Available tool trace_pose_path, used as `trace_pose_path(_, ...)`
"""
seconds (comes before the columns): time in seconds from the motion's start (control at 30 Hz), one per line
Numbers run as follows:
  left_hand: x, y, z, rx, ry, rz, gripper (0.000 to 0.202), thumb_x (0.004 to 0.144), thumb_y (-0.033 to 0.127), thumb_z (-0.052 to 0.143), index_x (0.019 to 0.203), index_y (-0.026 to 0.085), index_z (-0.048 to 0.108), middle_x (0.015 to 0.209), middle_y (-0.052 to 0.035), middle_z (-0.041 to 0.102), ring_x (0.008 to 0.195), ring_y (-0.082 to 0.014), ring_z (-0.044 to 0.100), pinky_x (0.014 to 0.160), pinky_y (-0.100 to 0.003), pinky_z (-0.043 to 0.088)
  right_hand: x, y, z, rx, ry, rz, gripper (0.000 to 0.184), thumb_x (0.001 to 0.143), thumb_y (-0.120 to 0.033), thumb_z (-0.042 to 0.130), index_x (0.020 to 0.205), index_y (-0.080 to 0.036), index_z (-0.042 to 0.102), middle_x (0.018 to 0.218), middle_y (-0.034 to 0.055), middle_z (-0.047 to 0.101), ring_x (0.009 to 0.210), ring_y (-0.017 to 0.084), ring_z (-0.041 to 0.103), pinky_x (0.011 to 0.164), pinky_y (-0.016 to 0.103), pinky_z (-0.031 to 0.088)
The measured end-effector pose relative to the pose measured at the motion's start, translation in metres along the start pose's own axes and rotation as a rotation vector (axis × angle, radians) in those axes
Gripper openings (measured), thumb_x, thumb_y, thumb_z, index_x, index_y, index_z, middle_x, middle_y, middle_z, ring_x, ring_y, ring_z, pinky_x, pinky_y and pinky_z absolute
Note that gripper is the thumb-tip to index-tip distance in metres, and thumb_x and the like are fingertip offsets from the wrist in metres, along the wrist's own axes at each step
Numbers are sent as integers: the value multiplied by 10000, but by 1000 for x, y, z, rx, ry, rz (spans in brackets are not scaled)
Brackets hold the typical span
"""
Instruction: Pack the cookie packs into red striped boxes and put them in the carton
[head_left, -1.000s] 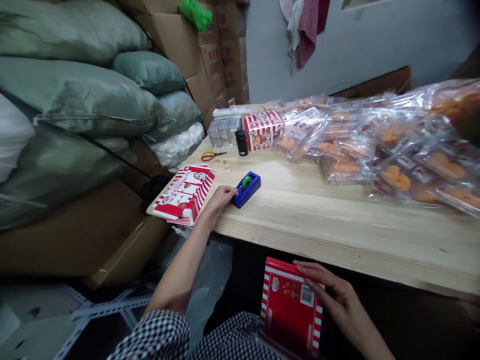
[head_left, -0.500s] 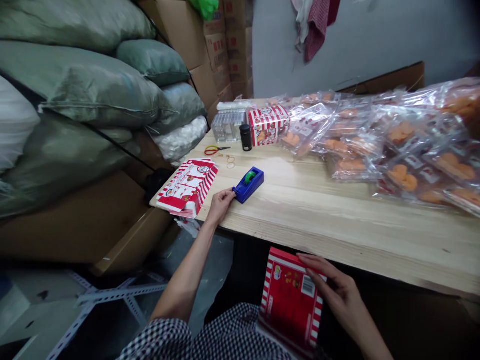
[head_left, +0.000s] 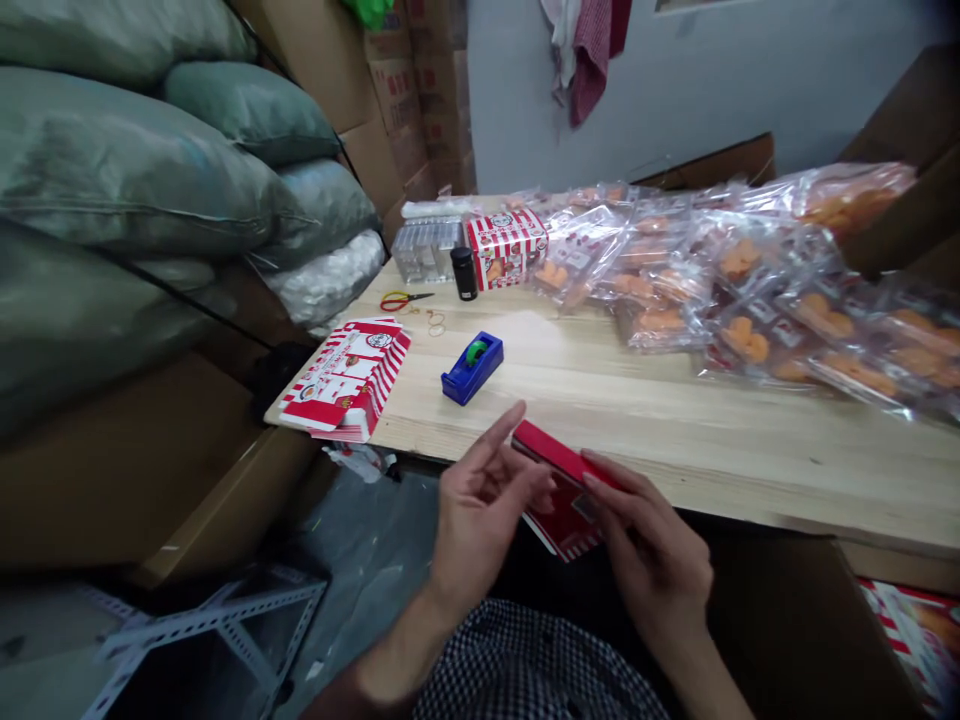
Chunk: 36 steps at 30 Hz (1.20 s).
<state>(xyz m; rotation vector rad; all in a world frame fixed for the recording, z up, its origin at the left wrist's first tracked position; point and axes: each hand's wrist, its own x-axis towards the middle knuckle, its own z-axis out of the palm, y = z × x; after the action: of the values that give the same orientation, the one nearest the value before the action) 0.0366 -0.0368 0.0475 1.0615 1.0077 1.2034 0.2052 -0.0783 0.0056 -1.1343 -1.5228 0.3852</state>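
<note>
A red, striped carton [head_left: 571,512] is tilted just off the table's front edge. My right hand [head_left: 654,545] grips its right end, thumb on the near side and fingers along the red top flap. At the carton's left end is my left hand [head_left: 480,505], index finger stretched out and apart from the thumb, which lies across the carton's face. Whether a strip of tape clings to those fingers cannot be made out. Beyond the hands stands a blue tape dispenser [head_left: 472,368] with a green roll, untouched.
Flat striped cartons [head_left: 345,380] are stacked at the table's left corner. Behind lie scissors [head_left: 405,300], a black bottle [head_left: 464,273], a made-up striped box [head_left: 508,248] and clear cases [head_left: 429,250]. Bagged orange items [head_left: 742,300] cover the right back. Large sacks [head_left: 135,160] rise at left.
My left hand has left the tape dispenser and come back to the carton. The carton has been raised and turned in my right hand. The view has shifted right.
</note>
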Motion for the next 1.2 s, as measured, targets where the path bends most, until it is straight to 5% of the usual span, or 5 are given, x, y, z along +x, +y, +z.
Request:
trace_pose_path(0.17, -10, -14, 9, -146, 24, -132, 922, 833, 243, 763, 1567, 269, 205, 718, 10, 707, 615, -104, 650, 668, -216, 547, -19, 6, 13, -62, -65, -98, 481, 897, 27, 558, 1292, -231, 650, 1396, 103, 603, 1229, 241, 630, 993, 405, 581)
trace_pose_path(0.4, -11, -44, -5, -136, 37, -294, 879, 803, 354, 777, 1512, 195, 284, 793, -73, 754, 621, -170, 711, 619, -254, 566, -30, 9, 15, -49, -118, -44, 495, 915, -2, 534, 1308, -285, 639, 1389, 86, 610, 1227, 250, 631, 978, 453, 594)
trace_pose_path(0.67, -4, -61, -7, 220, 124, -42, 564, 703, 370, 852, 1186, 257, 584, 637, 76, 536, 541, -87, 490, 507, -177, 393, -22, -1, 5, 36, -59, 86, 349, 925, -38, 572, 1146, -276, 702, 1278, 65, 669, 1146, 225, 663, 957, 423, 579)
trace_pose_path(0.9, -10, -37, -5, 43, -53, -53, 607, 835, 410, 742, 1335, 247, 441, 752, 24, 617, 661, -122, 557, 669, -235, 444, -3, 7, -3, 55, 101, 213, 236, 933, -133, 608, 1078, -275, 728, 1213, 57, 697, 1136, 243, 660, 996, 461, 529)
trace_pose_path(1.2, -13, -26, -8, -66, -12, -157, 635, 850, 335, 736, 1390, 230, 419, 819, -32, 735, 685, -153, 682, 738, -286, 549, -20, 6, 25, 31, -93, 196, 207, 962, -151, 545, 1027, -257, 710, 1147, 79, 690, 1063, 223, 682, 891, 386, 587)
